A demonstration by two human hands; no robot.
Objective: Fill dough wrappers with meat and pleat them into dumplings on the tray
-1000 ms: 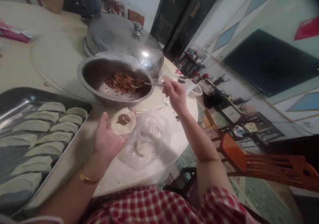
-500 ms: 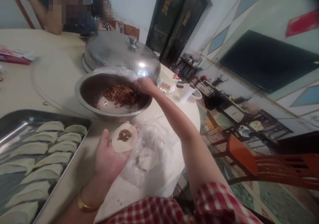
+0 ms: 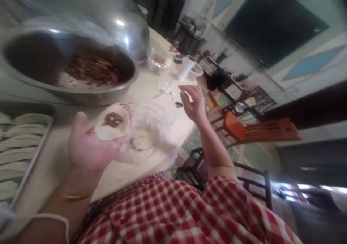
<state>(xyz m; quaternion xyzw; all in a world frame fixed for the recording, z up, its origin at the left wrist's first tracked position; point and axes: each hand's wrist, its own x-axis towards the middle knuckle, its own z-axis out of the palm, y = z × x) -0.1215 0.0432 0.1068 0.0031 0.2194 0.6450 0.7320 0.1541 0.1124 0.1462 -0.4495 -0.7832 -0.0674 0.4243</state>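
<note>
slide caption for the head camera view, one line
A round dough wrapper topped with filling rests on the left hand; the right hand hovers open.

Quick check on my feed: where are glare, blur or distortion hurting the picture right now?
Head view: bright glare spots on the domed silver metal lid; head view: brown chopped filling in the round steel bowl looks smeared; head view: crumpled clear plastic bag washes into the pale tabletop; head view: room strongly tilted.
</note>
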